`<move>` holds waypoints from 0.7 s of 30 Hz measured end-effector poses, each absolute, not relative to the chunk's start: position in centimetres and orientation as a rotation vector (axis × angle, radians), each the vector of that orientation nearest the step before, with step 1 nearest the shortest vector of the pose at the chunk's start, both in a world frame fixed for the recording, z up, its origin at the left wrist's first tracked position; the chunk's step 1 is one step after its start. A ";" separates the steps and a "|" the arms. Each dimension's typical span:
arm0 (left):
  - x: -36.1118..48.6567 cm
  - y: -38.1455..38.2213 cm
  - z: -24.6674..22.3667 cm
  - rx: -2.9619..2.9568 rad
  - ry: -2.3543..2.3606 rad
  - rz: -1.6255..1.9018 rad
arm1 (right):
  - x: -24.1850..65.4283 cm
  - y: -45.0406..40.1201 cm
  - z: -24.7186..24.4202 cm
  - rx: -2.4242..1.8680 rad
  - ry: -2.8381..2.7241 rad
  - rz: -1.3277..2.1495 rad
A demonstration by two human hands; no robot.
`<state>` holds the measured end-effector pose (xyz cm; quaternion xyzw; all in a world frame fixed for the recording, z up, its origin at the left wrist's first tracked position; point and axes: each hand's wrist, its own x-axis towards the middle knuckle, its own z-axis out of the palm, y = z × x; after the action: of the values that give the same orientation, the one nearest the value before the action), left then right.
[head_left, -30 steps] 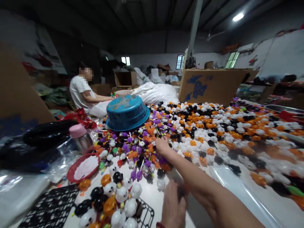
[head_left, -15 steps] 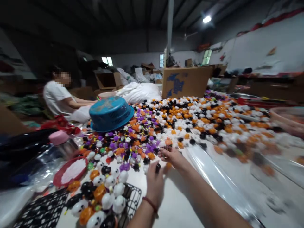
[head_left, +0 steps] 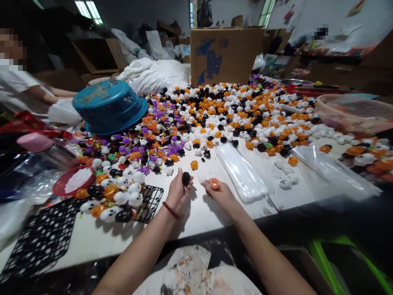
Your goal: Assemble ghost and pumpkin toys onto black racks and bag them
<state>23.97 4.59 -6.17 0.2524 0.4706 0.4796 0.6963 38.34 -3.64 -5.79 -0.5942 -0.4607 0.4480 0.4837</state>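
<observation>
Two small toy pieces sit low in the frame's middle, the left hand (head_left: 179, 191) pinching a black piece (head_left: 186, 178) and the right hand (head_left: 220, 193) an orange piece (head_left: 215, 184); aligning them squarely looks wise.

text: none could be read | cardboard box (head_left: 226, 53): bore blue printed marks, too blurred to make out | blue basket (head_left: 109, 105): raised lettering on its side wall, illegible | wall posters (head_left: 331, 24): showed shapes only, no words could be told
</observation>
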 end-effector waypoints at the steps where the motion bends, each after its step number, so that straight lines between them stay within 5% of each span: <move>1: 23.7 3.9 -6.0 0.537 1.045 1.025 | 38.2 -4.3 -5.6 -1.467 -1.211 1.025; 21: 22.6 -1.2 -5.4 1.017 1.130 1.034 | 37.3 -7.7 -2.7 -1.520 -1.643 0.820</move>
<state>22.58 -1.24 -5.39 0.4400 0.4888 0.4473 0.6061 37.28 -7.71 -2.67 -0.5925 -0.6402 0.3197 0.3698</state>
